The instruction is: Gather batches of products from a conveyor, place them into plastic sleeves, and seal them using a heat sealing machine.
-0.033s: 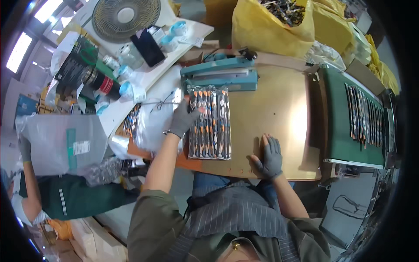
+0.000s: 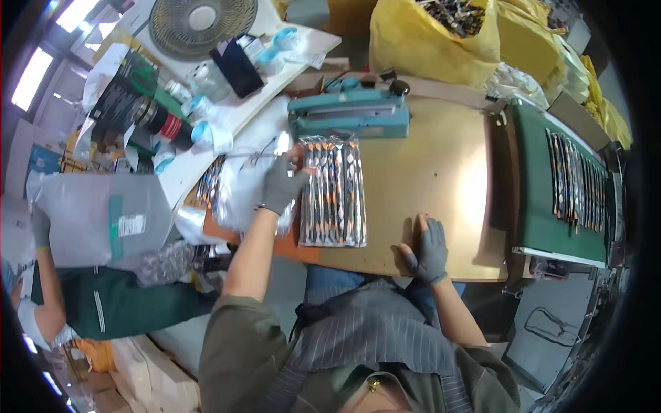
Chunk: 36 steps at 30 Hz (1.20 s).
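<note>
Left hand (image 2: 281,184), grey glove, stretched out over wooden table (image 2: 441,172), fingers bent down on upper left edge of clear pack of orange-black tools (image 2: 334,191). Thumb and fingertips seem pinched on pack's corner; grip itself too small to confirm, so can't tell if clamped or just pressing. Pack lying flat near table's front left, long side running away from body, approx. in line w/ teal heat sealer (image 2: 350,113) just beyond it.

Right hand (image 2: 428,249), also grey-gloved, flat on table near front edge, palm down, fingers spread, holding nothing. Well apart from pack, to its right.

Left of pack: loose clear plastic bags (image 2: 241,180) heaped, touching left hand's wrist side; more orange-black pieces (image 2: 210,180) showing under them. Farther left: another person's gloved hand (image 2: 40,227) on grey mailer bag (image 2: 103,217). Right side: green tray (image 2: 544,199) w/ row of same tools laid out. Back: yellow sack (image 2: 430,38) filled w/ dark parts, round fan (image 2: 201,20) at top left.
</note>
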{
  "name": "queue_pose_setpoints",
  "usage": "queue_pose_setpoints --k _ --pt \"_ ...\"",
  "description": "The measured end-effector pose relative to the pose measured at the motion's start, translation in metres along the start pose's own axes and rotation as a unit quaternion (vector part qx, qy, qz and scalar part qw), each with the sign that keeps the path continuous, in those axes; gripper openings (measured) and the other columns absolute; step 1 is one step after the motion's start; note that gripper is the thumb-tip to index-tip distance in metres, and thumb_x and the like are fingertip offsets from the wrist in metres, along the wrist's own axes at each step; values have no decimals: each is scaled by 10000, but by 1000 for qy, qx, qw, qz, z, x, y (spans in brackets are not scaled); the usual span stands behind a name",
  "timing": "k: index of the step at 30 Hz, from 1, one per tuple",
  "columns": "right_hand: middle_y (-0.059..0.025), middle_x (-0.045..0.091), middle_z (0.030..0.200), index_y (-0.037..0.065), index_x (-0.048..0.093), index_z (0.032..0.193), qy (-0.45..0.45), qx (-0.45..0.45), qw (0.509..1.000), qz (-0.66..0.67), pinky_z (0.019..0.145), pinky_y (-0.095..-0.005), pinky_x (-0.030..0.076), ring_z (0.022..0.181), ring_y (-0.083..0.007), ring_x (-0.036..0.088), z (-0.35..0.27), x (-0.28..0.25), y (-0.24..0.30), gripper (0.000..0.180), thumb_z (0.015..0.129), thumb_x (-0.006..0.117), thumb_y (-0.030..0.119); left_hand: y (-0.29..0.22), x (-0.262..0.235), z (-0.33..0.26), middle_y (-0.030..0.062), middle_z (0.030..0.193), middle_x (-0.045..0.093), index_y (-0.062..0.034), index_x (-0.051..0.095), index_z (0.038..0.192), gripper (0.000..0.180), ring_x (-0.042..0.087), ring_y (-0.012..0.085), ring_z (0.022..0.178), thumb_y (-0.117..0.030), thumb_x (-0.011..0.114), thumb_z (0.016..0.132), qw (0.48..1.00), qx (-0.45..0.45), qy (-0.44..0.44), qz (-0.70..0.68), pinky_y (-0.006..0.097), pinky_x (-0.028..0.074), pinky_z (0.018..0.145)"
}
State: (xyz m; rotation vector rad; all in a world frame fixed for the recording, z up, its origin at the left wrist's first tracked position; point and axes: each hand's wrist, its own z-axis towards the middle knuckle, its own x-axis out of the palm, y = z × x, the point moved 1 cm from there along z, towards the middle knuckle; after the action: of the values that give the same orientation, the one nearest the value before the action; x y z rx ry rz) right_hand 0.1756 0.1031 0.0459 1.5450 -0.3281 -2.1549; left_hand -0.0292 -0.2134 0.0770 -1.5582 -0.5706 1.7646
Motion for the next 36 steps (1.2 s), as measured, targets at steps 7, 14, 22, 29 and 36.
queue_pose_setpoints --k 7,14,22,29,36 --pt "-229 491 1232 -17 492 1203 -31 19 999 -7 1002 -457 339 1158 -405 448 -27 4 3 529 845 566 366 83 -81 -80 90 790 621 -35 572 835 304 571 224 663 -262 737 719 992 -17 51 111 315 465 639" --pt "-217 493 1231 -3 517 1181 -31 13 999 -19 1001 -438 345 1175 -395 435 -33 13 1 509 835 579 366 18 -112 -58 35 703 605 -27 622 794 192 557 130 670 -199 558 854 996 -30 88 -1 273 443 657" --pt "-106 618 1012 12 594 1094 158 125 874 442 879 -320 432 977 -189 560 54 -18 101 488 788 694 379 -106 2 -106 22 714 591 -17 603 802 155 553 101 693 -163 576 847 962 30 72 -263 250 445 635" --pt "-127 560 595 39 555 688 -13 174 950 260 547 -374 428 566 -210 538 63 -16 12 393 679 708 402 -122 1 -129 137 986 599 -40 556 1132 361 577 267 912 -341 508 939 763 -82 246 -592 402 467 819" --pt "-216 519 1241 -15 541 1128 -63 181 951 241 948 -387 405 1130 -312 512 1 -4 -3 704 738 613 566 -166 -4 -117 122 979 594 -11 446 1291 458 569 231 905 -216 520 889 702 -166 235 -651 381 464 810"
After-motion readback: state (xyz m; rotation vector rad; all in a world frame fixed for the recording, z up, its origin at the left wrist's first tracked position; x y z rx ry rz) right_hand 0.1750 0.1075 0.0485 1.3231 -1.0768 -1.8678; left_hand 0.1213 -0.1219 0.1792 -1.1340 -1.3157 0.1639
